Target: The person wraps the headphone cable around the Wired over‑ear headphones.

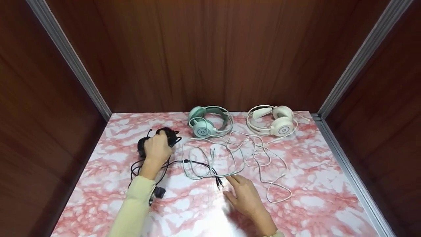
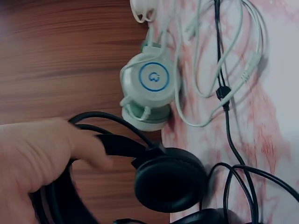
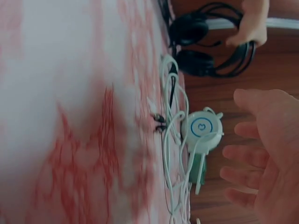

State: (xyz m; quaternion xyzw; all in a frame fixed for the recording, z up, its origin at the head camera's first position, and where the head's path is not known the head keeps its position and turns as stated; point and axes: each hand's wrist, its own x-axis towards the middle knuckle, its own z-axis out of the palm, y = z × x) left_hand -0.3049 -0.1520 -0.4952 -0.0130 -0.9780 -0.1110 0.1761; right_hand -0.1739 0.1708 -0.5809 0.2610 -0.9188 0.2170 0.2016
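— While we look down from the head view, what do we judge is done so far?

— Very little, we think. Our left hand [image 1: 158,148] has hold of the black headset [image 1: 164,136] at the left of the tabletop [image 1: 312,204], but its black cable [image 1: 194,162] trails loose across the marble pattern and its plugs [image 1: 218,182] lie near the front, just beside our right hand [image 1: 245,196]. The mint headset [image 1: 207,121] and the white headset [image 1: 274,121] sit at the back, near the wooden wall, and neither hand touches them.

— And the cords?

— They are a tangle. The pale cables [image 1: 230,154] loop over one another in the middle, and the black cable crosses the nearer loops. We judge that sorting them out is all left to do.

— How do our hands stand?

— In the left wrist view, our left hand [image 2: 37,163] curls its fingers round the black headset's band [image 2: 117,144], with one ear cushion [image 2: 170,179] just below and the mint earcup [image 2: 152,79] near it, apart. In the right wrist view, our right hand [image 3: 266,163] is spread, fingers relaxed and separated, holding nothing.

— Does it touch the tabletop?

— From the head view it lies low over the surface beside the plugs; we cannot tell whether the fingertips rest on it.
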